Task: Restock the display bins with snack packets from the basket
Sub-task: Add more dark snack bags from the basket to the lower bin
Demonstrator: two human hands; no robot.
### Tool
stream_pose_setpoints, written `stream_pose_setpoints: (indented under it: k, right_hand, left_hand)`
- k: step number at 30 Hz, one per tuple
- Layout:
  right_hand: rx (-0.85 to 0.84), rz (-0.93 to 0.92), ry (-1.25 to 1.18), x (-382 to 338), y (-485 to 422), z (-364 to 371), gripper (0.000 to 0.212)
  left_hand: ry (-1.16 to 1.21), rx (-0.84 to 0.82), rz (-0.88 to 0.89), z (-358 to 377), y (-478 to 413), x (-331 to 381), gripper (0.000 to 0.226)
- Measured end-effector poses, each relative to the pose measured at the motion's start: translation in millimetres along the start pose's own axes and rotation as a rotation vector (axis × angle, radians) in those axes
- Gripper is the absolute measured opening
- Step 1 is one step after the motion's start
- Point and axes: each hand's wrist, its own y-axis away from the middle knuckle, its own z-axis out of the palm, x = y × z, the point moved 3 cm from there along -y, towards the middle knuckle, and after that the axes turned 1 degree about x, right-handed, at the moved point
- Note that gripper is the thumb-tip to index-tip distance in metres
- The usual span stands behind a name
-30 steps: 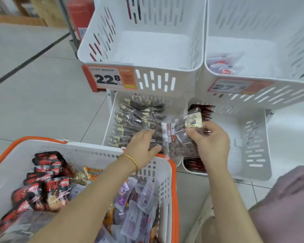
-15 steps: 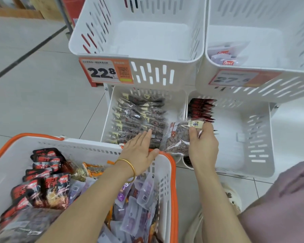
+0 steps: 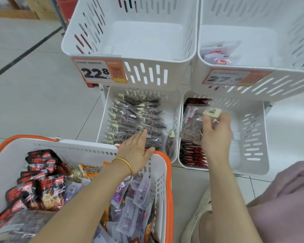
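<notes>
While the clear packet of brown snacks [image 3: 191, 127] is pinched near its top between the thumb and curled fingers of the right hand [image 3: 216, 135], it is held over the lower right bin [image 3: 253, 137], above the red packets [image 3: 191, 155] stacked along that bin's left wall. The left hand [image 3: 139, 149] is laid flat, fingers straight and close together, over the far right corner of the basket [image 3: 168, 172], its fingertips touching the dark packets [image 3: 137, 120] that are packed in rows in the lower left bin [image 3: 104, 120]. In the basket, at the near left, black-and-red packets [image 3: 39, 172] are heaped on the left and pale purple-printed packets [image 3: 130, 199] on the right. Farther back, a few pale packets [image 3: 216, 57] are kept in the near left corner of the upper right bin [image 3: 253, 41]. A price tag marked 22.8 [image 3: 98, 71] is fixed to the front of the upper left bin [image 3: 130, 41], and a blurred price tag [image 3: 226, 78] to its neighbour.
</notes>
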Motion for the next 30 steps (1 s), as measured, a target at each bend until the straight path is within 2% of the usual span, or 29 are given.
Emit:
stream_pose_setpoints:
  k: [3,7,10,13,16,20,22,27,30]
  right_hand:
    - [-0.056,-0.121,0.118,-8.5,7.5,14.8,0.018]
    - [0.003,-0.244,0.235,-13.8,9.7,35.7,0.017]
    - [-0.03,-0.265,0.464,-2.4,7.9,51.2,0.014]
    - [-0.052,-0.269,0.553,17.6,14.4,62.2,0.014]
    - [-0.074,-0.285,0.55,22.1,19.6,68.1,0.015]
    - [0.095,-0.291,0.393,2.1,2.4,55.3,0.015]
    - [0.125,-0.299,0.381,-3.6,-9.5,58.2,0.017]
    - [-0.07,-0.314,0.576,7.4,-16.8,96.5,0.022]
    - [-0.08,-0.347,0.724,14.2,-16.0,101.7,0.023]
  left_hand:
    - [0.056,0.047,-0.012,-2.5,-2.3,2.0,0.064]
    - [-0.015,0.141,0.023,-7.4,-10.5,7.3,0.061]
    - [-0.061,0.146,0.016,-9.1,-19.7,11.4,0.061]
    - [-0.102,0.113,0.035,-8.0,-26.5,13.1,0.06]
    - [-0.091,0.082,0.039,-4.9,-29.5,11.0,0.059]
    - [-0.046,0.069,0.033,-2.4,-31.8,9.2,0.061]
    - [-0.04,0.065,0.03,-1.8,-32.9,8.7,0.062]
    - [-0.055,0.087,0.026,-0.7,-31.7,9.2,0.063]
    - [-0.045,0.092,0.022,-0.5,-32.3,9.4,0.063]
